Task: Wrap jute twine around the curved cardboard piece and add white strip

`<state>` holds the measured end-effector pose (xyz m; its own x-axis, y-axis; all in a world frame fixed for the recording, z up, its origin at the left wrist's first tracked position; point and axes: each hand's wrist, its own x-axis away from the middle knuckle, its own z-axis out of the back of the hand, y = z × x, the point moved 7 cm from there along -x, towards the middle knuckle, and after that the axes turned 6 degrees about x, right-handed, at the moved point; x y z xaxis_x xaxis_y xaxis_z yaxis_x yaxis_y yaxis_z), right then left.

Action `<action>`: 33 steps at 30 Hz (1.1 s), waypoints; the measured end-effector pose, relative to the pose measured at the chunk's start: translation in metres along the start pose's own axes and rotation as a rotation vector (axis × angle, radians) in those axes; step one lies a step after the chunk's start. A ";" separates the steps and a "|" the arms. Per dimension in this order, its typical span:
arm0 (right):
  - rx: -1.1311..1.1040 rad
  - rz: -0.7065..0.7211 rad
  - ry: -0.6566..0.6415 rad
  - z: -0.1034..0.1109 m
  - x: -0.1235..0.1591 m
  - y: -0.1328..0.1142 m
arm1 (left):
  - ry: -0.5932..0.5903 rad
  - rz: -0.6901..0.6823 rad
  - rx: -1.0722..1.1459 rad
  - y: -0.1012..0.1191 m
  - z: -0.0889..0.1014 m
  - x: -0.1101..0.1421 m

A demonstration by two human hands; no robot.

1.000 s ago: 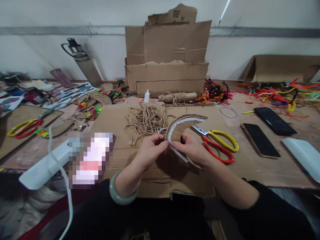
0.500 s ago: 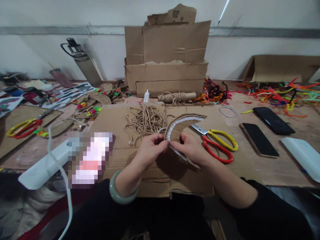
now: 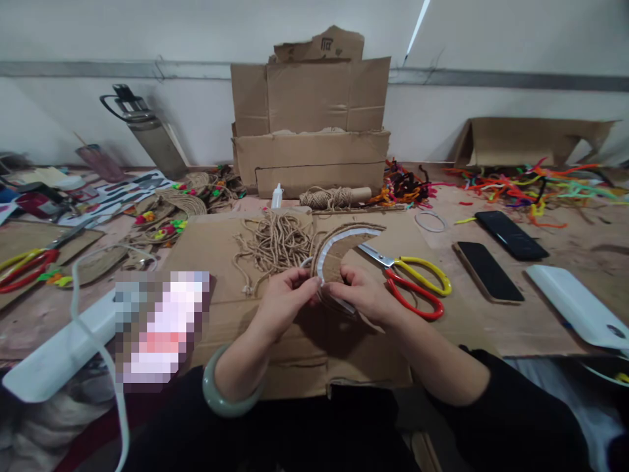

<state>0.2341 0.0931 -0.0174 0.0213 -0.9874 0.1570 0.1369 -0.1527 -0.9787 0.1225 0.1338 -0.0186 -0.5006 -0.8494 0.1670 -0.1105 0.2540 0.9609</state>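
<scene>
A curved, crescent-shaped cardboard piece [image 3: 339, 251] is held up over the cardboard mat, with twine along its outer edge and a white strip inside that. My left hand [image 3: 289, 295] pinches its left edge, thumb on the white strip. On the inner side, my right hand [image 3: 361, 295] grips the same piece between thumb and fingers. Behind the hands lies a loose heap of cut twine [image 3: 280, 239]. Scissors [image 3: 413, 278] with one yellow and one red handle rest just right of my right hand, blades partly behind the piece.
A folded cardboard box [image 3: 309, 157] stands at the back, with a glue bottle [image 3: 277, 196] and a twine roll [image 3: 327, 198] before it. Two phones [image 3: 487, 272] lie at right. A white cable [image 3: 98, 347] crosses the left side, near a water bottle [image 3: 154, 141].
The whole view has shifted, so things appear further left and the back of the table slightly lower. Both hands keep the same hold on the curved cardboard piece.
</scene>
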 end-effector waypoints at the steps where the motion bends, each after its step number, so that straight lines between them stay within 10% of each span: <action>1: 0.000 -0.008 0.003 -0.001 -0.001 0.002 | -0.010 0.001 -0.006 0.000 -0.001 0.001; 5: -0.082 0.009 0.099 0.022 -0.002 -0.003 | 0.023 0.001 -0.012 0.001 0.003 0.001; 11: -0.336 0.477 0.875 0.139 0.035 -0.039 | 0.110 -0.040 0.060 0.005 0.010 -0.002; 19: 0.346 0.060 0.052 0.020 0.002 -0.013 | 0.125 -0.063 0.087 0.007 0.011 -0.003; 33: 0.165 0.037 -0.094 0.004 0.003 -0.012 | 0.057 -0.058 0.038 0.001 0.004 0.001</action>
<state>0.2362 0.0919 -0.0043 0.1203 -0.9827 0.1408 0.2948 -0.1001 -0.9503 0.1187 0.1351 -0.0179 -0.4431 -0.8877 0.1248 -0.1707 0.2201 0.9604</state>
